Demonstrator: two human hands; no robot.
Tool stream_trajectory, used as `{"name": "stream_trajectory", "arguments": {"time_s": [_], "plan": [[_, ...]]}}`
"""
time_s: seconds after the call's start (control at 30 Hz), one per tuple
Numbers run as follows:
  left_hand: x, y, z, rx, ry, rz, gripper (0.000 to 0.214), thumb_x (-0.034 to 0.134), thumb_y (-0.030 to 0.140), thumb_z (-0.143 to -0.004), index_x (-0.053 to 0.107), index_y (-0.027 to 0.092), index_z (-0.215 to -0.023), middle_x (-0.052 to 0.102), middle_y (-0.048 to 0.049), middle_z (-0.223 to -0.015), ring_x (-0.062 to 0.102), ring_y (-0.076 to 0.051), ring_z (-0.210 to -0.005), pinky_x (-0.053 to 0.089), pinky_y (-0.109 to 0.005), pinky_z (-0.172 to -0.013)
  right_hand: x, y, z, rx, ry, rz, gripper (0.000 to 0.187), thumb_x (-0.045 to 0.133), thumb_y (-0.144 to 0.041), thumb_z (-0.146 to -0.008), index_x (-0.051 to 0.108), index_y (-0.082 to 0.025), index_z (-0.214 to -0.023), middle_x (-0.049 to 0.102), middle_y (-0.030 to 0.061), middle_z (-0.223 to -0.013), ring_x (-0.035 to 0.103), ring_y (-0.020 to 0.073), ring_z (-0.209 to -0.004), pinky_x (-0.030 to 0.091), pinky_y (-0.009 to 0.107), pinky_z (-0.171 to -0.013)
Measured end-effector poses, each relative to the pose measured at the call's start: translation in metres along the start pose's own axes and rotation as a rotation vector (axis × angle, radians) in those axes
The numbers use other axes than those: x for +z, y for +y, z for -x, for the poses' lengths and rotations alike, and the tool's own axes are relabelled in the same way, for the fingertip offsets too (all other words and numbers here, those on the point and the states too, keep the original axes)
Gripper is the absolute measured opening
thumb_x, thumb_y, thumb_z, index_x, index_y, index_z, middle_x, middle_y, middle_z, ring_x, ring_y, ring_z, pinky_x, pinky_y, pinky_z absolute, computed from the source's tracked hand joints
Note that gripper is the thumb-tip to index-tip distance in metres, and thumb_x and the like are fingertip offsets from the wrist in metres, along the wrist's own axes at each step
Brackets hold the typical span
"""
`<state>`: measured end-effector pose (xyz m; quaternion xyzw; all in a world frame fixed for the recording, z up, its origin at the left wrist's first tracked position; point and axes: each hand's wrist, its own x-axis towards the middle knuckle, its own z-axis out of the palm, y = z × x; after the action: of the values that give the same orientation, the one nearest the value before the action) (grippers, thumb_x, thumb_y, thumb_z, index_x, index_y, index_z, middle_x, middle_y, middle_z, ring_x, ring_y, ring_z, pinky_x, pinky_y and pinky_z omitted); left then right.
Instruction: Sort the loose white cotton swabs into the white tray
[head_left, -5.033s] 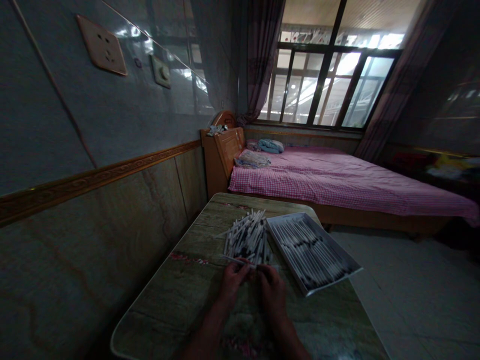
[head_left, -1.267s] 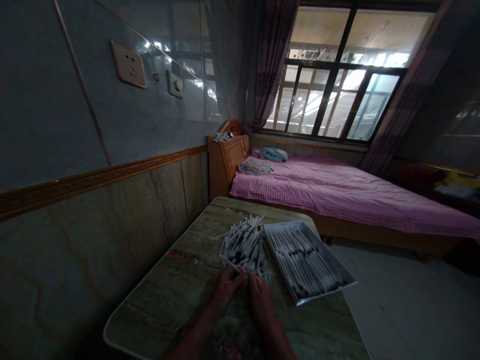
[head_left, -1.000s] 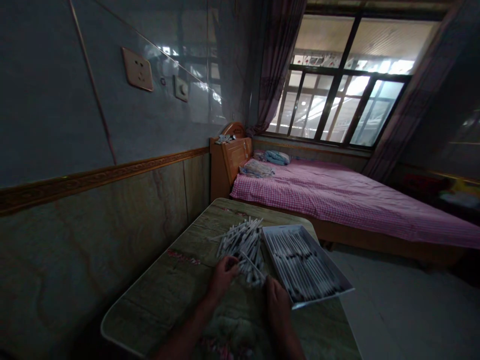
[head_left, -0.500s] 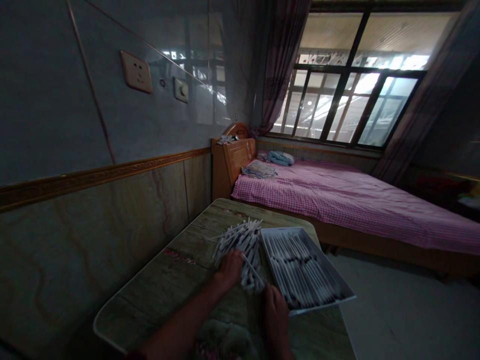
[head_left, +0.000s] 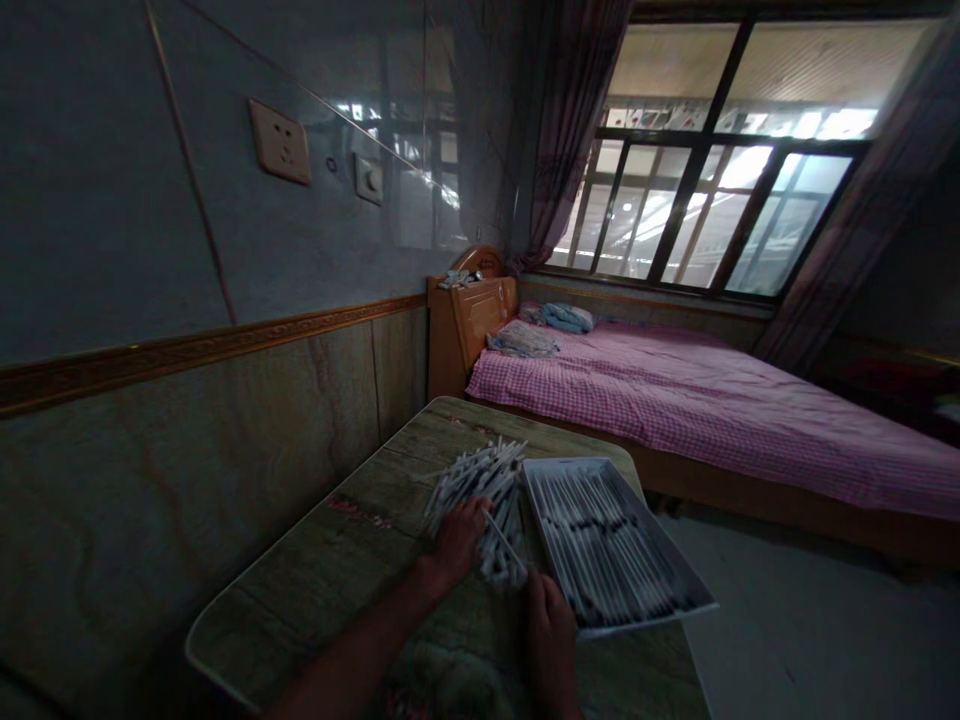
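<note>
My right hand [head_left: 550, 615] is low over the tabletop [head_left: 300, 580], its thumb and fingers pinched together on the near end of a thin white stick [head_left: 504, 540]. From my grip the stick slants away and to the left, so that its far end comes up beside the fingers of my left hand [head_left: 461, 537]; whether it touches them I cannot tell. My left hand reaches over the near left part of a loose pile of sticks [head_left: 487, 465], its fingers bent down, and from up here I cannot tell whether they are closed on anything. The sticks in the pile lie crossed at many angles, pale with some dark parts among them. Just right of the pile sits a shallow white tray [head_left: 574, 463], turned at a slant, with its near left corner close by my right hand. Inside it, pale sticks with dark ends [head_left: 611, 535] lie side by side in two rows. Beyond the tabletop stands a bed [head_left: 675, 390] with a pink checked cover, a wooden headboard [head_left: 474, 320] at its left end, and a window [head_left: 675, 190] above it. On the wall to my left is a socket [head_left: 280, 142].
</note>
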<state>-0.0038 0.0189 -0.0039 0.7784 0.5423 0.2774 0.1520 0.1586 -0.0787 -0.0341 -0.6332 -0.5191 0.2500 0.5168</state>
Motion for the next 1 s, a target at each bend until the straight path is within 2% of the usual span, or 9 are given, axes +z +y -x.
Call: {"name": "stream_trajectory", "arguments": {"time_s": [0.1,0.2,0.27,0.4,0.47,0.57,0.7,0.87,1.0], "plan": [[-0.007,-0.001,0.001,-0.128,0.141,0.251,0.034,0.046,0.004,-0.081,0.066,0.019,-0.105,0.071,-0.0096,-0.107,0.064,-0.022,-0.102,0.047,-0.035,-0.093,0.000,0.000,0.000,0.026,-0.007,-0.009,0.051,0.036,-0.066,-0.086,0.052,-0.024,-0.062,0.056,-0.0013,-0.058,0.051,0.0162,-0.057,0.037,0.026,-0.057],[-0.010,-0.009,0.004,-0.301,0.302,0.682,0.020,0.058,0.008,-0.073,0.069,0.020,-0.085,0.071,-0.0049,-0.090,0.065,-0.021,-0.093,0.048,-0.035,-0.091,-0.001,-0.001,0.000,0.025,-0.014,-0.003,0.050,0.035,-0.065,-0.086,0.051,-0.024,-0.061,0.055,-0.0015,-0.058,0.050,0.0161,-0.058,0.037,0.026,-0.057],[-0.010,-0.013,0.008,-0.376,0.339,0.889,0.014,0.064,0.009,-0.067,0.070,0.019,-0.075,0.071,-0.0034,-0.083,0.066,-0.021,-0.089,0.049,-0.033,-0.088,-0.002,-0.001,0.000,0.021,-0.018,0.007,0.050,0.036,-0.065,-0.086,0.051,-0.024,-0.061,0.056,-0.0014,-0.059,0.050,0.0160,-0.058,0.038,0.026,-0.057],[-0.008,-0.014,0.019,-0.464,0.314,1.095,0.012,0.068,0.016,-0.070,0.073,0.018,-0.081,0.074,-0.0040,-0.084,0.068,-0.018,-0.078,0.053,-0.025,-0.066,-0.003,-0.001,0.000,0.029,-0.040,0.035,0.051,0.037,-0.067,-0.085,0.054,-0.024,-0.063,0.058,-0.0004,-0.061,0.052,0.0167,-0.059,0.038,0.026,-0.059],[-0.007,-0.011,0.023,-0.510,0.260,1.303,0.013,0.070,0.016,-0.073,0.074,0.017,-0.085,0.074,-0.0043,-0.086,0.070,-0.016,-0.075,0.052,-0.021,-0.060,-0.003,0.000,0.001,0.023,-0.051,0.047,0.052,0.037,-0.068,-0.085,0.055,-0.024,-0.064,0.059,0.0004,-0.062,0.054,0.0171,-0.061,0.039,0.026,-0.060],[-0.008,-0.007,0.028,-0.535,0.147,1.653,0.014,0.070,0.012,-0.077,0.075,0.016,-0.089,0.076,-0.0048,-0.087,0.072,-0.014,-0.077,0.055,-0.019,-0.065,-0.002,0.001,0.001,0.004,-0.076,0.067,0.055,0.035,-0.069,-0.086,0.057,-0.023,-0.064,0.060,0.0011,-0.062,0.056,0.0176,-0.062,0.039,0.026,-0.062],[-0.009,-0.010,0.032,-0.495,0.052,1.870,0.022,0.064,0.004,-0.082,0.073,0.014,-0.099,0.077,-0.0071,-0.099,0.073,-0.015,-0.092,0.057,-0.022,-0.083,-0.002,0.002,0.001,0.002,-0.085,0.080,0.055,0.035,-0.068,-0.087,0.059,-0.023,-0.067,0.063,0.0025,-0.066,0.058,0.0184,-0.066,0.041,0.026,-0.064],[-0.011,-0.019,0.033,-0.529,0.061,2.024,0.030,0.055,-0.002,-0.084,0.068,0.012,-0.107,0.076,-0.0106,-0.104,0.072,-0.018,-0.100,0.057,-0.026,-0.090,-0.005,0.001,0.000,0.029,-0.092,0.073,0.054,0.037,-0.068,-0.085,0.062,-0.022,-0.070,0.067,0.0048,-0.071,0.059,0.0193,-0.068,0.043,0.026,-0.065],[-0.009,-0.022,0.031,-0.534,0.169,2.012,0.034,0.052,-0.004,-0.085,0.064,0.013,-0.112,0.076,-0.0099,-0.102,0.072,-0.019,-0.100,0.058,-0.027,-0.088,-0.007,0.001,0.001,0.018,-0.103,0.063,0.054,0.040,-0.069,-0.084,0.061,-0.022,-0.066,0.065,0.0035,-0.067,0.057,0.0182,-0.065,0.042,0.025,-0.061]]}}
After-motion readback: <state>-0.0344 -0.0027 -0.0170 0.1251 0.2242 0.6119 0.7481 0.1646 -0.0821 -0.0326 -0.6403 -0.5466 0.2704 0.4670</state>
